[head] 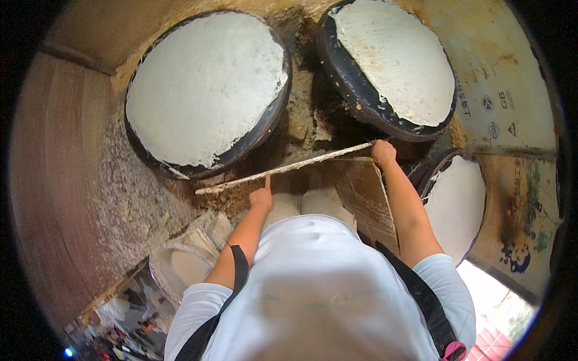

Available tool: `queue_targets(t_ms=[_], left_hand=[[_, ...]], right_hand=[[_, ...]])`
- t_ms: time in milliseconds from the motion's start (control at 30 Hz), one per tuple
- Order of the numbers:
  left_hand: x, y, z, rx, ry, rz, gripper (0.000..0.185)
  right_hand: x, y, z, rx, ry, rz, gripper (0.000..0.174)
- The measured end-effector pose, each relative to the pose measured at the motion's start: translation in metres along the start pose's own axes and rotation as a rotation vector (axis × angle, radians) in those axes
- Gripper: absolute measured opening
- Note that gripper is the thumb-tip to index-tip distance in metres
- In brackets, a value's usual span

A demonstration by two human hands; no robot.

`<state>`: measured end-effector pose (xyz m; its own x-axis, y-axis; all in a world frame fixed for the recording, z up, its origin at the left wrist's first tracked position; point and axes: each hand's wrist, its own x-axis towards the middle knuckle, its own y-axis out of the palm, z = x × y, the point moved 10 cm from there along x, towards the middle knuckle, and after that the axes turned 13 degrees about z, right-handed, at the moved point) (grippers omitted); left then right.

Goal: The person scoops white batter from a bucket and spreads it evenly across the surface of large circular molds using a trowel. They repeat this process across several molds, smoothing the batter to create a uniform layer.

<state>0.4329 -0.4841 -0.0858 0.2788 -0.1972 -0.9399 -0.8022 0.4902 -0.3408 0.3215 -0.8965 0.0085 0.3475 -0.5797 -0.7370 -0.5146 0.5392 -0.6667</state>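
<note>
My right hand (384, 152) grips the right end of a long, thin stick (316, 160) crusted with pale batter. The stick slants across in front of my waist, its left end lower in the picture. My left hand (262, 197) has its index finger stretched out to the stick's near edge, other fingers curled; whether it grips anything is unclear. Beyond the stick on the left is a round black griddle (266, 124) covered by a wide white batter sheet (203, 90). A second black griddle (347, 85), at the right, bears another sheet (402, 67), whose left edge leaves a dark strip bare.
Low on the right lies a third round white surface (456, 207) with a dark rim. A batter-smeared basin (158, 266) holding pale liquid stands by my left forearm. Printed panels (501, 99) line the right side; a brown board wall (58, 180) bounds the left.
</note>
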Motion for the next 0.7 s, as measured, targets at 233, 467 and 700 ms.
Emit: queue_targets(t_ms=[233,467,700], left_hand=[[0.018,-0.016,-0.001,0.138,0.051,-0.065,0.097],[0.018,-0.006,-0.009,0.284,0.055,-0.039,0.111],[0.055,-0.004,0.005,0.512,0.175,-0.200,0.110]], right_hand=[[-0.119,0.030,-0.033,0.050,-0.074,-0.242,0.037],[-0.263,0.177,-0.097,0.503,0.002,-0.364,0.038],[-0.413,0.372,-0.177,0.826,0.832,-0.590,0.046]])
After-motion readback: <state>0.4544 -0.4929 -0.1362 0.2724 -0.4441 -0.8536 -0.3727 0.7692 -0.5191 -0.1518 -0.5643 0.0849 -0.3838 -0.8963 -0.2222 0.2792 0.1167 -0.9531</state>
